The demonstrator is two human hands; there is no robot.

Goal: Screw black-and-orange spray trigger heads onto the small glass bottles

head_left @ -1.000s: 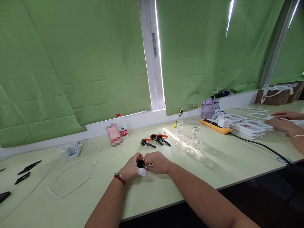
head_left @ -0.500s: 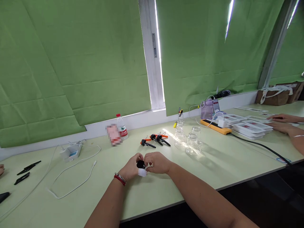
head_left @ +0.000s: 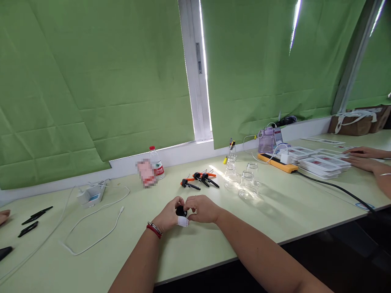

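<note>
Both my hands meet above the near middle of the table. My left hand (head_left: 169,215), its thumb wrapped in white, is closed around a small black round part (head_left: 181,211). My right hand (head_left: 202,209) has its fingers bent and pinched against the right side of that part; its fingertips are partly hidden. Beyond my hands lie several black-and-orange pieces with thin metal stems (head_left: 200,178). To their right stand several clear glass jars (head_left: 248,186).
A capped water bottle (head_left: 158,166) stands behind. White cable (head_left: 104,240) and black pieces (head_left: 37,215) lie left. At right are an orange power strip (head_left: 276,162), a purple bottle (head_left: 266,141), stacked white frames (head_left: 320,165) and another person's hands (head_left: 363,158). Another hand (head_left: 3,216) shows far left.
My right fingers have shifted slightly over the black part; my arms stay in place. At far left, another person's hand reaches a little further into view.
</note>
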